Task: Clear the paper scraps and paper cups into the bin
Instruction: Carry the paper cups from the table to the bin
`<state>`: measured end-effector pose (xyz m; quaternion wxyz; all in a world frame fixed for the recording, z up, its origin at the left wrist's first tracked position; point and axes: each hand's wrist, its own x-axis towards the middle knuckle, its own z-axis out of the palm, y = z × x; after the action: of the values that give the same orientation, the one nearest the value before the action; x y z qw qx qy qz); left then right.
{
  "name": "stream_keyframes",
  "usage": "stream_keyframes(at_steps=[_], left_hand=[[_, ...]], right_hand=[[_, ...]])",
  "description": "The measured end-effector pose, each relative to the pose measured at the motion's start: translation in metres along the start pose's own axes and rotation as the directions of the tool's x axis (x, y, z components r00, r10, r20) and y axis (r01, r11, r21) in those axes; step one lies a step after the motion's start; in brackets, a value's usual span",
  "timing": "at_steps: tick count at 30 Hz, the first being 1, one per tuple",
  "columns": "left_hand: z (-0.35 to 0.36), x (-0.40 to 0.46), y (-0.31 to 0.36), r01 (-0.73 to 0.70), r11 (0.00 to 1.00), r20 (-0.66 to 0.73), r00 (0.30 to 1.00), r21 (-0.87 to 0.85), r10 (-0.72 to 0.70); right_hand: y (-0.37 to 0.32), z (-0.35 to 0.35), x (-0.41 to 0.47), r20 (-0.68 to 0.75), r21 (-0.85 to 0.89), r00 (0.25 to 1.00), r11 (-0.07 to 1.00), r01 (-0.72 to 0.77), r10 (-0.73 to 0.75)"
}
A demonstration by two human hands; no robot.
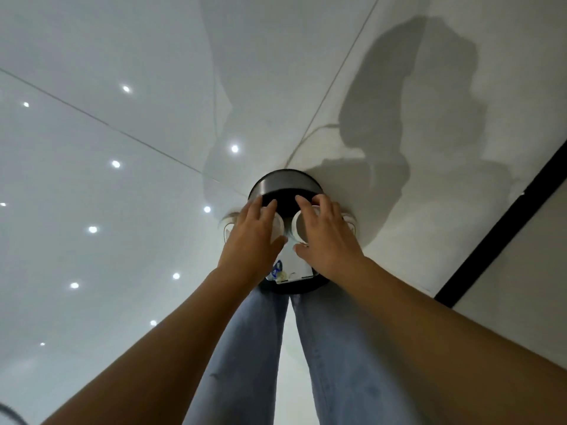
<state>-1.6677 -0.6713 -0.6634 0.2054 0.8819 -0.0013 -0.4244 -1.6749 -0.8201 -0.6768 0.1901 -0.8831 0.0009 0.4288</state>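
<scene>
A round metal bin with a dark inside stands on the floor between my feet. My left hand grips a white paper cup from above, over the bin's mouth. My right hand grips a second white paper cup beside it. The two cups are almost touching. White paper with blue print lies inside the bin below my hands. Much of each cup is hidden under my fingers.
Glossy white floor tiles with ceiling-light reflections spread to the left. A black strip runs along the floor's edge on the right. My legs in blue jeans reach down to the bin. White rounded shapes show beside each hand.
</scene>
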Motion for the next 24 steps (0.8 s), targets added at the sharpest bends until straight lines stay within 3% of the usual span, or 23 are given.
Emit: stream_keyframes(at_steps=[6, 12, 18, 24], left_hand=[[-0.045, -0.031, -0.004, -0.03, 1.0, -0.032, 0.999, -0.002, 0.03], [-0.13, -0.116, -0.006, -0.012, 0.999, -0.065, 0.998, 0.049, 0.016], [-0.202, -0.226, 0.003, 0.101, 0.994, -0.23, 0.969, 0.032, -0.091], [-0.207, -0.338, 0.035, 0.244, 0.97, -0.399, 0.889, 0.003, -0.223]], right_hand=[[-0.028, -0.037, -0.025, -0.051, -0.039, 0.993, 0.993, -0.111, 0.109], [-0.093, -0.106, -0.091, -0.087, -0.035, 0.994, 0.997, -0.067, 0.064], [-0.175, -0.168, -0.172, -0.088, -0.138, 0.982, 0.978, 0.155, -0.168], [-0.225, -0.204, -0.27, 0.011, -0.34, 0.892, 0.838, 0.428, -0.451]])
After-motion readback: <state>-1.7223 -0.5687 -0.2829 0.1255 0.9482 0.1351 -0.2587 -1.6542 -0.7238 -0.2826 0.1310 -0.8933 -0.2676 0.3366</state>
